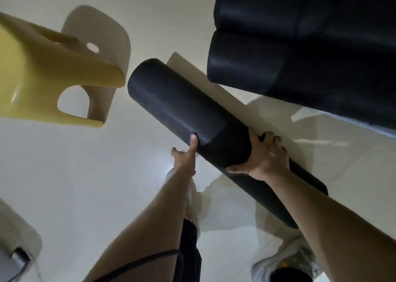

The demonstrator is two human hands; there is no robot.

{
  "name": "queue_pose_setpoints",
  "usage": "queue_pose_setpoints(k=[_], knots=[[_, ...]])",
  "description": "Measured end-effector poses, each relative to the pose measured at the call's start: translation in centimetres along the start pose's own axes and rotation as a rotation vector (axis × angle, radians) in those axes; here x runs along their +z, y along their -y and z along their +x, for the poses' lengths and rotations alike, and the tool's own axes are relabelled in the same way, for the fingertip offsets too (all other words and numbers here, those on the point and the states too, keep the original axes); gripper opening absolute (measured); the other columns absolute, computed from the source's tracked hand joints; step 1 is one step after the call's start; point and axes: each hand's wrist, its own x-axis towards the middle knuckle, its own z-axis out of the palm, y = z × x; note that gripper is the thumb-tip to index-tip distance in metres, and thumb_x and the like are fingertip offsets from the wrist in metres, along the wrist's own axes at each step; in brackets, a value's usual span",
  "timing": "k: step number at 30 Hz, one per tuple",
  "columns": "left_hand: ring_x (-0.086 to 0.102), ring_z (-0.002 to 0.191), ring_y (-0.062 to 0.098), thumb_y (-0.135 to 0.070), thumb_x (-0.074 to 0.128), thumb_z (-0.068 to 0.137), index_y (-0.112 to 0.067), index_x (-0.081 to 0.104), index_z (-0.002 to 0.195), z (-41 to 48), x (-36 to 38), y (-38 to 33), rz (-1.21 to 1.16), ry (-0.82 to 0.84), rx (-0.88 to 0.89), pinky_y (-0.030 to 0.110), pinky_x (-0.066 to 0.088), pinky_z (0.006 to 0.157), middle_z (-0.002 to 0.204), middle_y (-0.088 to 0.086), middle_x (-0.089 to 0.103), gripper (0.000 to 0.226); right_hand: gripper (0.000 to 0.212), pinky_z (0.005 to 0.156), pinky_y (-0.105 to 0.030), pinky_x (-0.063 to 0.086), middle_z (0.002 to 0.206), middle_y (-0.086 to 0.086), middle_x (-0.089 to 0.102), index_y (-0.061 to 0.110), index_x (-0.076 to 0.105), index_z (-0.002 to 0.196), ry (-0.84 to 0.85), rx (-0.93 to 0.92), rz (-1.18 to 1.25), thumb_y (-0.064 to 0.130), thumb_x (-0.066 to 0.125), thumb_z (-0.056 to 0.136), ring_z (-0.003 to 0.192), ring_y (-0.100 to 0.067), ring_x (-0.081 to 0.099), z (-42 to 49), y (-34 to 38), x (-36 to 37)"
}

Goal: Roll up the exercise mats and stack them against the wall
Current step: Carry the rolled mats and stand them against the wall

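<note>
A black rolled exercise mat (180, 108) lies diagonally across the middle of the view, held off the pale floor. My right hand (265, 157) wraps around the roll from the right, fingers over its top. My left hand (186, 155) presses against the roll's left side, with the thumb on the loose flap edge. Two more black rolled mats (300, 46) lie stacked one on the other at the upper right, against the wall.
A yellow plastic stool (49, 76) stands at the left, close to the held roll's far end. My shoes (287, 264) show at the bottom on the glossy white floor (85, 174). A grey object (15, 249) sits in the bottom left corner.
</note>
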Motion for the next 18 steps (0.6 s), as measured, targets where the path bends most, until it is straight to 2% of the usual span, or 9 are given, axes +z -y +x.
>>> queue_pose_setpoints(k=[1, 3, 5, 7, 9, 11, 14, 17, 18], knots=[[0.039, 0.141, 0.036, -0.090, 0.060, 0.063, -0.023, 0.007, 0.161, -0.3, 0.8, 1.4, -0.041, 0.081, -0.053, 0.055, 0.040, 0.113, 0.160, 0.008, 0.031, 0.129, 0.142, 0.115, -0.058, 0.035, 0.158, -0.024, 0.022, 0.031, -0.004, 0.158, 0.032, -0.025, 0.043, 0.098, 0.062, 0.052, 0.143, -0.048, 0.031, 0.6, -0.4, 0.2], [0.041, 0.141, 0.033, -0.105, 0.055, 0.034, -0.027, 0.012, 0.160, -0.4, 2.2, 3.2, -0.152, 0.159, -0.079, 0.055, 0.037, 0.115, 0.159, 0.009, 0.037, 0.154, 0.138, 0.118, -0.062, 0.030, 0.165, -0.019, 0.018, 0.033, -0.009, 0.159, 0.098, -0.094, 0.181, 0.098, 0.056, 0.057, 0.148, -0.046, 0.027, 2.2, -1.6, 0.6], [0.045, 0.139, 0.030, -0.108, 0.052, 0.018, -0.025, 0.022, 0.156, -0.2, 3.6, 3.5, -0.243, 0.205, -0.081, 0.056, 0.035, 0.115, 0.154, 0.008, 0.044, 0.165, 0.136, 0.117, -0.059, 0.034, 0.165, -0.009, 0.028, 0.037, 0.000, 0.161, 0.144, -0.128, 0.414, 0.101, 0.055, 0.055, 0.147, -0.038, 0.035, 3.5, -2.7, 0.5], [0.048, 0.135, 0.027, -0.105, 0.058, 0.017, -0.020, 0.029, 0.151, -0.5, 4.4, 3.0, -0.344, 0.258, -0.074, 0.054, 0.035, 0.116, 0.148, 0.004, 0.049, 0.161, 0.132, 0.116, -0.050, 0.040, 0.159, 0.002, 0.041, 0.036, 0.014, 0.162, 0.157, -0.124, 0.633, 0.089, 0.074, 0.057, 0.144, -0.026, 0.044, 4.2, -3.0, 0.1], [0.055, 0.126, 0.023, -0.099, 0.067, 0.018, -0.016, 0.037, 0.144, -0.4, 4.5, 2.7, -0.449, 0.302, -0.051, 0.049, 0.041, 0.114, 0.138, 0.002, 0.057, 0.154, 0.134, 0.116, -0.044, 0.040, 0.156, 0.005, 0.046, 0.031, 0.016, 0.163, 0.161, -0.146, 0.699, 0.070, 0.088, 0.056, 0.141, -0.021, 0.047, 4.8, -2.7, -0.3], [0.062, 0.119, 0.021, -0.096, 0.073, 0.024, -0.015, 0.047, 0.140, -0.4, 4.6, 3.1, -0.509, 0.349, -0.015, 0.043, 0.047, 0.110, 0.130, 0.001, 0.065, 0.143, 0.137, 0.115, -0.043, 0.042, 0.154, 0.009, 0.048, 0.032, 0.019, 0.162, 0.154, -0.183, 0.674, 0.061, 0.094, 0.052, 0.139, -0.018, 0.048, 5.2, -2.3, -0.5], [0.065, 0.118, 0.023, -0.088, 0.080, 0.036, -0.021, 0.055, 0.133, -1.2, 4.3, 3.5, -0.566, 0.351, 0.023, 0.044, 0.050, 0.107, 0.128, 0.002, 0.068, 0.120, 0.116, 0.108, -0.040, 0.048, 0.141, 0.010, 0.059, 0.032, 0.035, 0.154, 0.108, -0.220, 0.691, 0.049, 0.096, 0.056, 0.129, -0.017, 0.057, 4.5, -1.5, -0.1], [0.071, 0.109, 0.023, -0.067, 0.086, 0.056, -0.019, 0.065, 0.122, -2.7, 1.7, 2.6, -0.563, 0.372, 0.130, 0.041, 0.054, 0.101, 0.115, 0.004, 0.076, 0.084, 0.113, 0.104, -0.037, 0.051, 0.135, 0.013, 0.062, 0.035, 0.040, 0.150, 0.052, -0.229, 0.724, 0.057, 0.094, 0.054, 0.122, -0.015, 0.060, 2.0, 0.5, -0.4], [0.073, 0.106, 0.022, -0.062, 0.086, 0.058, -0.017, 0.067, 0.120, -3.4, 0.3, 2.2, -0.540, 0.380, 0.150, 0.040, 0.055, 0.100, 0.112, 0.004, 0.077, 0.078, 0.112, 0.101, -0.035, 0.051, 0.132, 0.014, 0.062, 0.037, 0.040, 0.149, 0.045, -0.223, 0.733, 0.058, 0.094, 0.054, 0.119, -0.014, 0.061, 0.9, 1.4, -0.9]])
